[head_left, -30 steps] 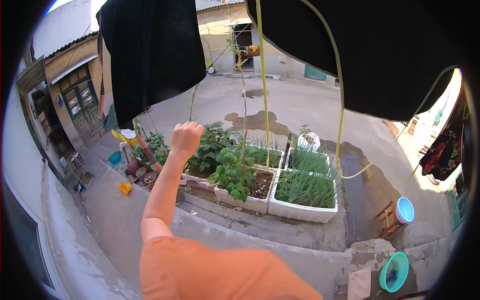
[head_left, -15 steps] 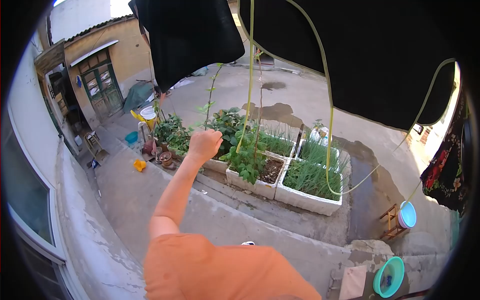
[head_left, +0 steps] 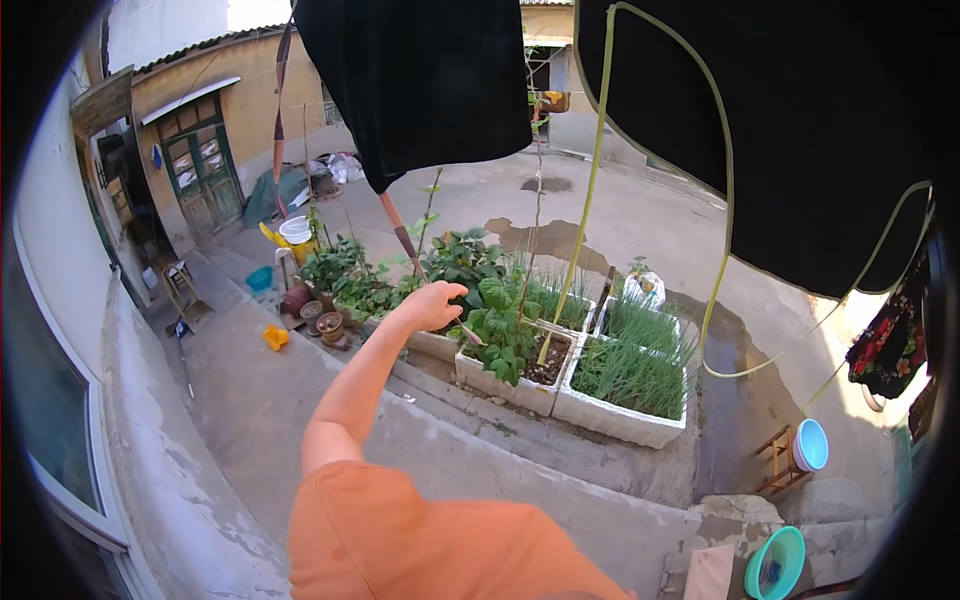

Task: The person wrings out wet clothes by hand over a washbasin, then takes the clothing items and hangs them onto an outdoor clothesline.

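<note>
My left hand point(head_left: 432, 305) reaches forward over the planters, its index finger and thumb parted. A brown and pink strap point(head_left: 397, 225) hangs from a black cloth point(head_left: 420, 80) and passes at or behind this hand, its tip showing just beyond the thumb. Whether the hand touches the strap I cannot tell. To the right hangs a larger black cloth point(head_left: 800, 120) with yellow-green edging and a long looping yellow tie point(head_left: 727, 200). My right hand is out of view.
White planter boxes point(head_left: 620, 425) hold green onions point(head_left: 635, 370) and leafy plants point(head_left: 495, 320). A blue basin point(head_left: 811, 445) rests against a wooden stool point(head_left: 780, 460). A green basin point(head_left: 776, 562) stands lower right. A concrete ledge point(head_left: 470, 450) runs along the front. A wall point(head_left: 160, 440) rises at left.
My left hand has loosened from a fist, moving slightly right and down. The brown and pink strap now shows beside it. The hanging cloths have shifted right in view.
</note>
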A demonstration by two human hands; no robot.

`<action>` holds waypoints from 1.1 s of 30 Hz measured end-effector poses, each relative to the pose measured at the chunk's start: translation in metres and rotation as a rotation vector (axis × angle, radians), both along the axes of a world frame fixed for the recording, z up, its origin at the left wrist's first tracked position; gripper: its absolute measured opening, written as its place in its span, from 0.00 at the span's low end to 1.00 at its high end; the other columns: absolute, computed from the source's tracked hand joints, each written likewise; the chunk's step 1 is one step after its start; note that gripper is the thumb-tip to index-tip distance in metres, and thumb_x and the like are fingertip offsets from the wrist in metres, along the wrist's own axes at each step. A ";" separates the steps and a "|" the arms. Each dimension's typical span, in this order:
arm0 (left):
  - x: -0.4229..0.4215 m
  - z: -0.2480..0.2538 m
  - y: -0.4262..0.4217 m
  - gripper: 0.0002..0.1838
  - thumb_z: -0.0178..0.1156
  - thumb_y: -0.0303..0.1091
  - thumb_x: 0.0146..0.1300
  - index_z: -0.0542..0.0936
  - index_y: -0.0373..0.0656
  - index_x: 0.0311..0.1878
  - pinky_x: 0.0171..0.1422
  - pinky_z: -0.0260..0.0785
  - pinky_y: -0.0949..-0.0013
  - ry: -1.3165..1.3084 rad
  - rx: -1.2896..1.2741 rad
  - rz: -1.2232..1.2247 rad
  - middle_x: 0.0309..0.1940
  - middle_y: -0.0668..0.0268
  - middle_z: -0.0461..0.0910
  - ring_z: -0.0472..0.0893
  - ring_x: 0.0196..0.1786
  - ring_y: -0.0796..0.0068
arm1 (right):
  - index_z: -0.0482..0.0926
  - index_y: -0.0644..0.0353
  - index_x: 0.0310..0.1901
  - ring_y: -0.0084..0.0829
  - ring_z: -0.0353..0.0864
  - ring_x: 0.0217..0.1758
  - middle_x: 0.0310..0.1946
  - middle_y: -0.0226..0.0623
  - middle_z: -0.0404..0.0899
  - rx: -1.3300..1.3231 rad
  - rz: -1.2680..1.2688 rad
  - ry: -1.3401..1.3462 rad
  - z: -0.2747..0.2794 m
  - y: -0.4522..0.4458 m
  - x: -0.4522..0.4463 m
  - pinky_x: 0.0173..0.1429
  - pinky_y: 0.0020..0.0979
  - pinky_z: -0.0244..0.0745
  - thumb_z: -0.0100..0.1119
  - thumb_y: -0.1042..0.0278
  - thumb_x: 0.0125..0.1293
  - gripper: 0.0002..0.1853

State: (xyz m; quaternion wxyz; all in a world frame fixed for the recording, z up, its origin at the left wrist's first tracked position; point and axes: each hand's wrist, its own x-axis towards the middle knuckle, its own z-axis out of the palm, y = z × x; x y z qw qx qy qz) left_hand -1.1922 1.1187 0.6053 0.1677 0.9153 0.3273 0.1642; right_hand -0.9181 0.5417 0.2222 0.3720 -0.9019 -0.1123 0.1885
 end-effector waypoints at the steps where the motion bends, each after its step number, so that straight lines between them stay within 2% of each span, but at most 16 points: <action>1: -0.008 -0.005 0.004 0.26 0.56 0.35 0.56 0.69 0.43 0.60 0.56 0.67 0.61 0.044 -0.163 -0.090 0.51 0.56 0.75 0.75 0.52 0.57 | 0.79 0.65 0.35 0.26 0.78 0.35 0.34 0.36 0.79 0.068 0.068 -0.018 0.010 0.017 -0.004 0.41 0.26 0.73 0.55 0.73 0.54 0.08; 2: -0.018 0.002 -0.003 0.23 0.55 0.35 0.59 0.70 0.43 0.59 0.51 0.70 0.63 0.033 -0.268 -0.262 0.49 0.59 0.76 0.77 0.50 0.63 | 0.79 0.65 0.35 0.26 0.78 0.35 0.33 0.36 0.79 0.137 0.133 -0.044 0.023 0.040 -0.009 0.41 0.26 0.73 0.55 0.74 0.54 0.08; 3: -0.031 0.027 -0.023 0.20 0.53 0.36 0.63 0.71 0.42 0.58 0.43 0.72 0.69 0.009 -0.654 -0.313 0.46 0.62 0.78 0.79 0.45 0.72 | 0.80 0.65 0.35 0.26 0.78 0.34 0.33 0.36 0.79 0.197 0.209 -0.076 0.041 0.070 -0.015 0.40 0.26 0.73 0.55 0.74 0.54 0.07; 4: -0.047 0.037 -0.016 0.16 0.50 0.36 0.67 0.74 0.42 0.54 0.33 0.70 0.77 -0.072 -0.800 -0.470 0.40 0.65 0.80 0.80 0.38 0.80 | 0.80 0.65 0.34 0.26 0.79 0.34 0.33 0.35 0.79 0.248 0.291 -0.118 0.062 0.107 -0.022 0.40 0.26 0.73 0.55 0.74 0.54 0.07; 6: -0.092 0.053 0.035 0.13 0.49 0.37 0.67 0.77 0.40 0.47 0.28 0.68 0.80 -0.398 -0.800 -0.591 0.34 0.64 0.81 0.79 0.30 0.81 | 0.79 0.65 0.37 0.26 0.79 0.36 0.36 0.38 0.79 0.324 0.425 -0.230 0.126 0.198 -0.044 0.40 0.27 0.73 0.55 0.73 0.55 0.09; 8: -0.128 0.066 0.100 0.11 0.49 0.37 0.68 0.78 0.40 0.39 0.22 0.62 0.83 -0.755 -0.677 -0.379 0.26 0.68 0.78 0.75 0.22 0.85 | 0.79 0.62 0.39 0.31 0.79 0.40 0.37 0.39 0.79 0.367 0.656 -0.391 0.185 0.286 -0.067 0.44 0.29 0.73 0.57 0.74 0.54 0.09; 10: -0.145 0.085 0.164 0.11 0.49 0.37 0.68 0.77 0.42 0.38 0.19 0.58 0.84 -0.866 -0.462 -0.109 0.22 0.72 0.74 0.69 0.18 0.87 | 0.79 0.62 0.39 0.35 0.78 0.44 0.38 0.39 0.79 0.509 0.855 -0.534 0.249 0.366 -0.093 0.49 0.31 0.72 0.58 0.76 0.53 0.10; 12: -0.149 0.109 0.219 0.10 0.49 0.36 0.67 0.77 0.43 0.38 0.18 0.55 0.83 -1.048 -0.353 0.030 0.23 0.73 0.73 0.67 0.18 0.88 | 0.79 0.61 0.40 0.38 0.77 0.47 0.41 0.40 0.78 0.531 0.937 -0.643 0.310 0.431 -0.114 0.53 0.32 0.70 0.58 0.78 0.53 0.11; 16: -0.134 0.182 0.276 0.08 0.50 0.34 0.66 0.78 0.43 0.40 0.24 0.61 0.81 -1.256 -0.147 0.041 0.27 0.71 0.74 0.69 0.21 0.86 | 0.77 0.59 0.46 0.34 0.76 0.48 0.44 0.40 0.76 0.713 0.957 -0.684 0.402 0.522 -0.129 0.51 0.30 0.71 0.56 0.78 0.57 0.14; 18: -0.121 0.233 0.286 0.10 0.51 0.40 0.66 0.77 0.48 0.43 0.18 0.56 0.83 -1.339 -0.093 -0.030 0.31 0.73 0.76 0.70 0.23 0.88 | 0.75 0.59 0.49 0.29 0.76 0.50 0.46 0.36 0.76 0.793 0.917 -0.533 0.434 0.553 -0.128 0.50 0.29 0.72 0.55 0.76 0.60 0.14; 20: -0.114 0.290 0.263 0.12 0.52 0.39 0.66 0.78 0.43 0.44 0.29 0.63 0.79 -1.453 -0.186 -0.035 0.32 0.72 0.77 0.71 0.27 0.85 | 0.70 0.58 0.55 0.26 0.75 0.50 0.51 0.36 0.73 0.873 0.947 -0.468 0.461 0.576 -0.118 0.51 0.28 0.71 0.54 0.67 0.64 0.18; 23: -0.101 0.365 0.276 0.12 0.54 0.41 0.65 0.80 0.46 0.43 0.33 0.67 0.75 -1.558 -0.347 -0.313 0.35 0.73 0.78 0.74 0.31 0.84 | 0.67 0.57 0.58 0.29 0.75 0.51 0.53 0.38 0.72 1.112 0.984 -0.341 0.513 0.575 -0.137 0.52 0.29 0.70 0.52 0.56 0.66 0.22; 24: -0.097 0.383 0.278 0.11 0.54 0.41 0.64 0.80 0.46 0.43 0.33 0.67 0.75 -1.583 -0.380 -0.377 0.35 0.73 0.78 0.74 0.31 0.84 | 0.62 0.55 0.62 0.32 0.74 0.53 0.54 0.39 0.71 1.129 0.990 -0.321 0.525 0.573 -0.139 0.52 0.30 0.71 0.50 0.47 0.65 0.29; 25: -0.095 0.399 0.279 0.11 0.54 0.41 0.64 0.80 0.47 0.43 0.33 0.67 0.75 -1.605 -0.399 -0.426 0.35 0.72 0.78 0.74 0.31 0.84 | 0.62 0.55 0.62 0.33 0.73 0.55 0.55 0.39 0.69 1.219 1.053 -0.252 0.537 0.569 -0.144 0.53 0.31 0.70 0.53 0.47 0.63 0.30; 29: -0.095 0.443 0.281 0.11 0.55 0.41 0.63 0.80 0.47 0.43 0.34 0.67 0.74 -1.643 -0.385 -0.523 0.35 0.72 0.78 0.74 0.32 0.82 | 0.61 0.54 0.58 0.35 0.68 0.60 0.56 0.38 0.68 1.450 1.117 -0.172 0.566 0.558 -0.161 0.54 0.34 0.69 0.56 0.44 0.60 0.31; 33: -0.092 0.436 0.293 0.10 0.56 0.40 0.63 0.80 0.48 0.42 0.35 0.68 0.73 -1.636 -0.349 -0.530 0.35 0.72 0.78 0.75 0.33 0.81 | 0.64 0.52 0.54 0.34 0.68 0.60 0.54 0.35 0.70 1.416 0.915 -0.101 0.557 0.553 -0.147 0.56 0.38 0.68 0.54 0.45 0.61 0.26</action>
